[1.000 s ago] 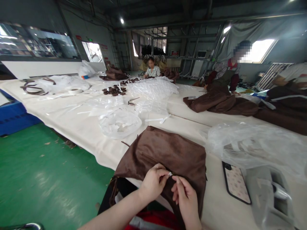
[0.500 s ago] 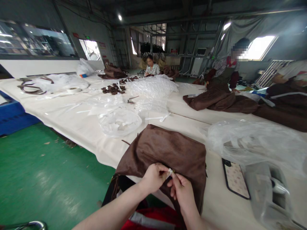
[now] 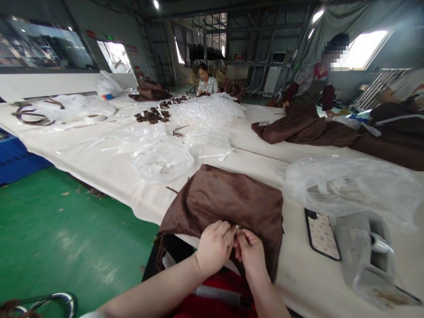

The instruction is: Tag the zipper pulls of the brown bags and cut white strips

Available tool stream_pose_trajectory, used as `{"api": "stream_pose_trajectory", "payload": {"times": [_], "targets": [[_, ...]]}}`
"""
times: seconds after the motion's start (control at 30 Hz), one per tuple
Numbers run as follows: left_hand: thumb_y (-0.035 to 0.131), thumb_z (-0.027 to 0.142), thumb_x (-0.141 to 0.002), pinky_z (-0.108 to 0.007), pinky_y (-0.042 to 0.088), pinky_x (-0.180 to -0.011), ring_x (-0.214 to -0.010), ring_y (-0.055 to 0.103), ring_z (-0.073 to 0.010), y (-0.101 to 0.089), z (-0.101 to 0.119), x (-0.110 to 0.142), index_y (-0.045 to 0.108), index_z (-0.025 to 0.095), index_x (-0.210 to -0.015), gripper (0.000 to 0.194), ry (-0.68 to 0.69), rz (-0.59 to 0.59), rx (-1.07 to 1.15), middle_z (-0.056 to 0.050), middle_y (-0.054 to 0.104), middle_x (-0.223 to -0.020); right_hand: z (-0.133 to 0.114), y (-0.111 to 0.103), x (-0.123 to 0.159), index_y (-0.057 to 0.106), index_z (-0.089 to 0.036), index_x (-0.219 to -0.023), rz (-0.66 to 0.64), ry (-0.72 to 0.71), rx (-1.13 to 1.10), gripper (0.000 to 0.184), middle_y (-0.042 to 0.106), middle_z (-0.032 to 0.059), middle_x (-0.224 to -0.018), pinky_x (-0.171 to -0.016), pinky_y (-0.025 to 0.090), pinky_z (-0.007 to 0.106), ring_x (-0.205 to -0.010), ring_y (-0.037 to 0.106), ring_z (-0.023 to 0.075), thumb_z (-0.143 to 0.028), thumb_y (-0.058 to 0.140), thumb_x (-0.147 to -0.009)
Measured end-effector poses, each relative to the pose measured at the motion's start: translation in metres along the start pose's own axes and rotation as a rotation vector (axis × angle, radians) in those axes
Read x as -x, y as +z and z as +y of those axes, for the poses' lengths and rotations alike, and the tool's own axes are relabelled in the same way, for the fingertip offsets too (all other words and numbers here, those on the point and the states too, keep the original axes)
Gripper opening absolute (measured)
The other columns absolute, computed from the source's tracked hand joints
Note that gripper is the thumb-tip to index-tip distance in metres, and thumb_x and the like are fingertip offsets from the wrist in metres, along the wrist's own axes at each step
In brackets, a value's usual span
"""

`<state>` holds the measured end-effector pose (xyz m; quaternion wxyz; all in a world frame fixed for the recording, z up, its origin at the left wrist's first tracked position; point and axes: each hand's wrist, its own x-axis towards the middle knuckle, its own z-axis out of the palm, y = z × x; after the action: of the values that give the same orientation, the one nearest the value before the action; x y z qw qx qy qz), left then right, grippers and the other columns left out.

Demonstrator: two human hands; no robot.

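Note:
A brown leather-like bag (image 3: 238, 190) lies at the near edge of the table, its zip slit running across the side that faces up. At the right end of that slit shows a small gold zipper pull (image 3: 238, 226) with a bit of white on it. My right hand (image 3: 251, 251) pinches the pull between thumb and forefinger. My left hand (image 3: 216, 247) is closed, its fingertips meeting the right ones at the pull. Its own fingers hide what it grips.
A patterned phone (image 3: 323, 234) and a tape dispenser in clear plastic (image 3: 367, 256) lie to the right, below a heap of plastic bags (image 3: 351, 185). Further off are clear wrappers (image 3: 162, 161), brown pieces (image 3: 152, 115) and more brown bags (image 3: 298, 126). Two people work across the table.
My left hand has turned over and its fingers have curled, back of the hand up. The white strip seen between the fingers is now mostly hidden. The whole view has shifted slightly.

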<state>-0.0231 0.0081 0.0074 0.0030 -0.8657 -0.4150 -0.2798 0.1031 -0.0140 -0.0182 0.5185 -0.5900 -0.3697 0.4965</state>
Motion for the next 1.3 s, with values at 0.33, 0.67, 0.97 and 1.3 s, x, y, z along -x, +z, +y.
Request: {"api": "stream_pose_trajectory", "payload": {"times": [0.33, 0.67, 0.97, 1.3], "targets": [[0.039, 0.018, -0.095, -0.037, 0.053, -0.072, -0.081, 0.060, -0.0223, 0.000, -0.004, 0.010, 0.058, 0.010, -0.119, 0.031, 0.186, -0.071, -0.064, -0.011, 0.064, -0.092, 0.004, -0.005, 0.004, 0.057, -0.018, -0.063, -0.040, -0.011, -0.018, 0.042, 0.045, -0.0061, -0.041, -0.033, 0.027, 0.019, -0.032, 0.036, 0.0067, -0.056, 0.058, -0.082], [0.047, 0.028, -0.087, -0.022, 0.048, -0.065, -0.067, 0.063, -0.0149, 0.002, -0.011, -0.011, 0.071, 0.019, -0.082, 0.026, -0.430, -0.263, 0.735, -0.002, 0.069, -0.073, -0.002, -0.001, 0.001, 0.064, -0.018, -0.073, -0.061, -0.032, 0.140, 0.043, 0.058, -0.0016, -0.052, -0.032, 0.030, 0.020, -0.032, 0.044, 0.0087, -0.056, 0.049, -0.085], [0.061, 0.054, -0.072, -0.023, 0.052, -0.062, -0.065, 0.061, -0.0165, 0.033, -0.034, -0.007, 0.068, 0.019, -0.083, 0.038, -0.620, -0.412, 0.966, -0.001, 0.064, -0.070, -0.062, -0.191, 0.047, 0.072, -0.019, -0.093, 0.864, -0.395, 0.808, 0.039, 0.074, 0.0107, -0.089, -0.069, 0.052, 0.032, -0.077, 0.069, 0.0245, -0.050, 0.050, -0.084], [0.064, 0.052, -0.067, -0.021, 0.049, -0.057, -0.060, 0.060, -0.0161, 0.034, -0.031, -0.009, 0.068, 0.022, -0.074, 0.031, -0.620, -0.343, 0.893, 0.002, 0.064, -0.064, -0.049, -0.312, 0.052, 0.077, -0.021, -0.082, 0.772, -0.052, 0.544, 0.040, 0.075, 0.0097, -0.097, -0.089, 0.049, 0.037, -0.101, 0.065, 0.0311, -0.055, 0.063, -0.069]]}}
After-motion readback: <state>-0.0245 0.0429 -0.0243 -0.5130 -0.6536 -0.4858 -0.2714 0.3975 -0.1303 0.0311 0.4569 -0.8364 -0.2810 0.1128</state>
